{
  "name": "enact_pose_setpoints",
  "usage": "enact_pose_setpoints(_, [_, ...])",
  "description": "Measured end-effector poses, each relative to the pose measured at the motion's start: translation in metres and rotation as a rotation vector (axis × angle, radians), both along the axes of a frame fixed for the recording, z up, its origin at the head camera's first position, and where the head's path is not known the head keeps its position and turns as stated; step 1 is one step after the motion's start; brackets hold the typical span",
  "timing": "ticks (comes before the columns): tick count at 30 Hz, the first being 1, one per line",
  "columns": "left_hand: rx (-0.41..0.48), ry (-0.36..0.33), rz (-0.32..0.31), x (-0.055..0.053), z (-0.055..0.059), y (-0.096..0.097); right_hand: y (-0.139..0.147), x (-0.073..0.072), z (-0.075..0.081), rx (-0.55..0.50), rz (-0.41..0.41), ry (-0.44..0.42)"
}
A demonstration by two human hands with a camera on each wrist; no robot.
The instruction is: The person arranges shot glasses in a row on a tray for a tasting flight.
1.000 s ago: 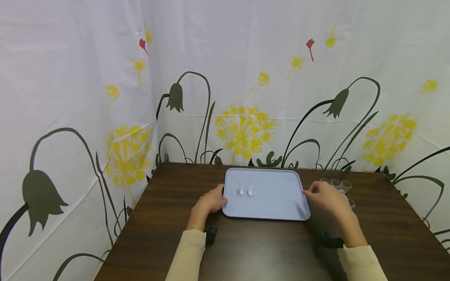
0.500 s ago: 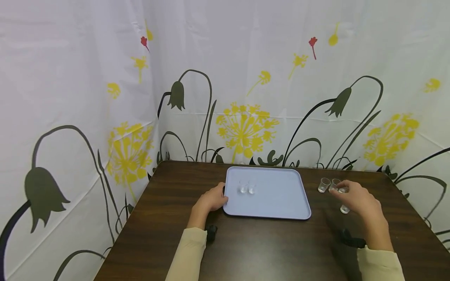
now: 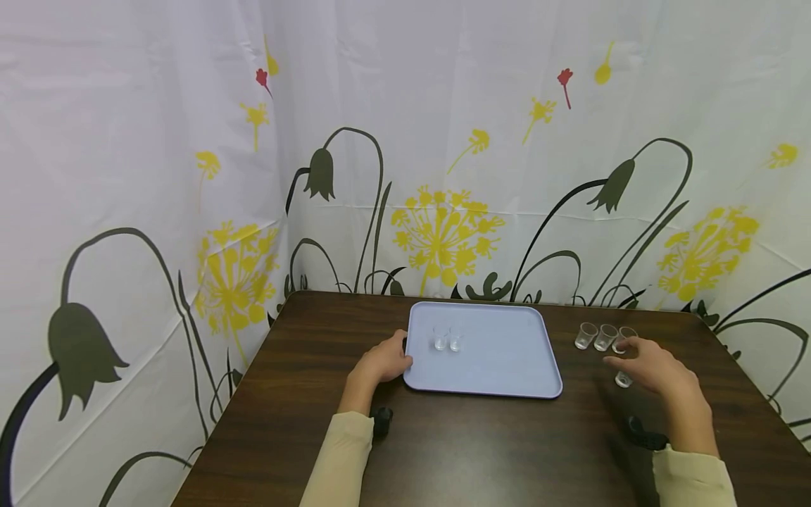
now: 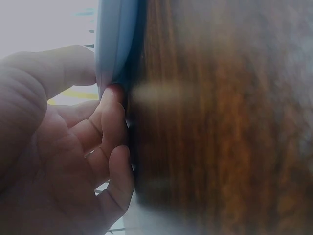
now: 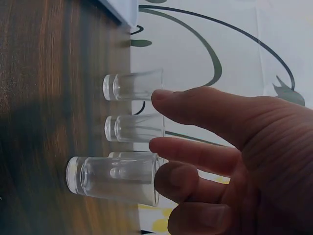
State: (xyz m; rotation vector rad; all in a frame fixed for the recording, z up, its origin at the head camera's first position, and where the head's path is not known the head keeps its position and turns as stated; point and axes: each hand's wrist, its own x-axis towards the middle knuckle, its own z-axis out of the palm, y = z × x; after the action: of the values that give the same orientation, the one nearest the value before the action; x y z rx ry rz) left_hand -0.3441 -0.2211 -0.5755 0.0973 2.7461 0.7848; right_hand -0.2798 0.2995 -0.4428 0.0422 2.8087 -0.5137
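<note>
My left hand [image 3: 383,358] grips the left edge of a pale blue tray [image 3: 500,359]. In the left wrist view the thumb lies on one side of the tray's rim [image 4: 115,39] and the fingers on the other. Two small clear shot glasses [image 3: 455,342] stand on the tray's left part. My right hand [image 3: 662,370] hovers by a group of shot glasses at the right, holding nothing. Three stand in a row, the middle one [image 3: 605,339] among them; another [image 3: 624,379] is nearer, partly hidden. In the right wrist view the nearest glass [image 5: 115,180] sits close to the fingertips.
A dark wooden table [image 3: 475,458] carries everything. Behind it hangs a white curtain [image 3: 443,91] printed with flowers. Dark wrist-worn devices, such as the left one [image 3: 382,421], sit at both wrists.
My right hand has left the tray's right side and moved right to the loose shot glasses, its fingers spreading apart. The left hand stays on the tray.
</note>
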Motion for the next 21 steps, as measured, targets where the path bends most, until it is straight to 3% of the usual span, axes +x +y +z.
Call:
enact_pose_setpoints(13, [0.01,0.02,-0.004,-0.001,-0.002,-0.001,0.008,0.002,-0.001,-0.045,0.041,-0.017])
enact_pose_setpoints(21, [0.013,0.011,-0.001,0.001,-0.001,0.0,0.009,0.01,0.003,-0.05,-0.014,-0.064])
